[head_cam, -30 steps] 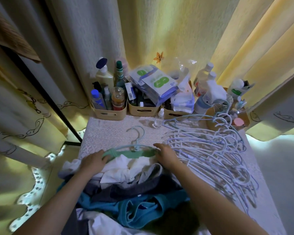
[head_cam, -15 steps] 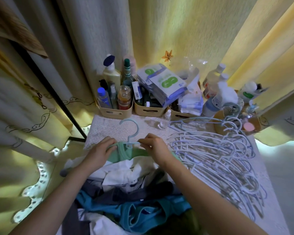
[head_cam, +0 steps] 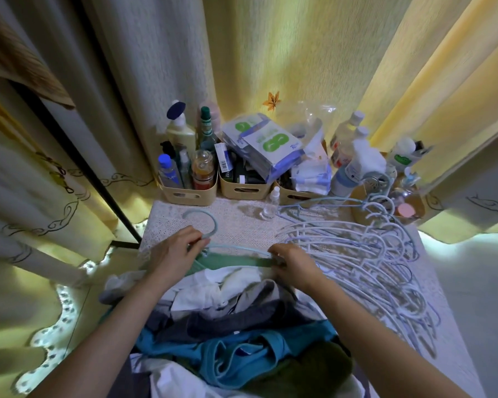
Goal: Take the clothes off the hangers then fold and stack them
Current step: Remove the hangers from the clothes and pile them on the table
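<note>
The left hand (head_cam: 174, 251) is closed on the pale blue hanger (head_cam: 213, 239) just below its hook, which juts out over the lace-covered table (head_cam: 242, 225); pinning the neck there probably keeps the frame from sliding while the cloth is worked loose. The green garment (head_cam: 230, 261) sits on that hanger, on top of the far edge of the heap of unsorted clothes (head_cam: 236, 326) nearest the person, likely because it was the easiest piece to reach. The right hand (head_cam: 292, 262) pinches the garment's edge at the hanger's right shoulder, fingers closed on fabric and bar together, apparently to peel the cloth off that end. Further right, the emptied hangers (head_cam: 371, 259) lie fanned in an overlapping pile, well clear of the clothes so they don't tangle. No folded stack is visible, so the task seems early on
</note>
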`<state>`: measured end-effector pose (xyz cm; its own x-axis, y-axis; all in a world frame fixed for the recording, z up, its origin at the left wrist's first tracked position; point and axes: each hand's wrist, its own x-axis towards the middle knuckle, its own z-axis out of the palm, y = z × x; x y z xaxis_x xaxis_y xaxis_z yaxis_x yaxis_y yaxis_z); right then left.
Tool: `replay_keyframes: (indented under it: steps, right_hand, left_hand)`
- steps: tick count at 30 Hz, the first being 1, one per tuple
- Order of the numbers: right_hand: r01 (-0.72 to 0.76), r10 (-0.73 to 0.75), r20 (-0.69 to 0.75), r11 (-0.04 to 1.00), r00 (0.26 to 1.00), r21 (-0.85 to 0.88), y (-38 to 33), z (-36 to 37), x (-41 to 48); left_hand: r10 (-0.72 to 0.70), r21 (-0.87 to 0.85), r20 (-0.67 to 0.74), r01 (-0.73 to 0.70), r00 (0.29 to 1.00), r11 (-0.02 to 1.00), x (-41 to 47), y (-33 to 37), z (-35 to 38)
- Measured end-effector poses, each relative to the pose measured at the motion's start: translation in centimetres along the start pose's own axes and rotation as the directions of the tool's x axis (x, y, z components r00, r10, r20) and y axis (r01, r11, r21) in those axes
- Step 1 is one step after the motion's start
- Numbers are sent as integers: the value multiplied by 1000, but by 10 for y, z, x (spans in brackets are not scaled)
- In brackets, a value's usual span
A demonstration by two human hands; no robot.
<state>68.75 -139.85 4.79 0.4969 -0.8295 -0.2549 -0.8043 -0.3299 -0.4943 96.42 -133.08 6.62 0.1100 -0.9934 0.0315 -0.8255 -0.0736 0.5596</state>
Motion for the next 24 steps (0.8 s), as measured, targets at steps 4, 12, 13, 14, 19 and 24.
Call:
replay_keyframes:
  steps: [4, 12, 13, 14, 19, 24]
  right_hand:
    - [-125, 129, 2, 957, 992, 262, 18, -5, -11]
    - [-16, 68, -90, 877, 994, 480, -1, -27, -19]
    - [42, 9, -106, 881, 994, 472, -13, -31, -16]
    - [71, -38, -80, 886, 996, 458, -27, -32, -13]
    - [98, -101, 7, 980, 995, 174, -63, -20, -4]
    - [-124, 171, -153, 953, 973, 276, -14, -48, -29]
  left_hand:
    - [-117, -177, -19, 112, 993, 978, 5, -4, -6]
    - [-80, -340, 114, 114, 990, 933, 6, 6, -4]
    - [-59, -344, 132, 102, 989, 934, 5, 14, 0]
    - [-37, -351, 147, 87, 988, 932, 4, 23, 4]
    - [-73, -438, 154, 134, 985, 889, 7, 54, 23]
    - [-126, -323, 275, 215, 953, 922, -5, 12, 25]
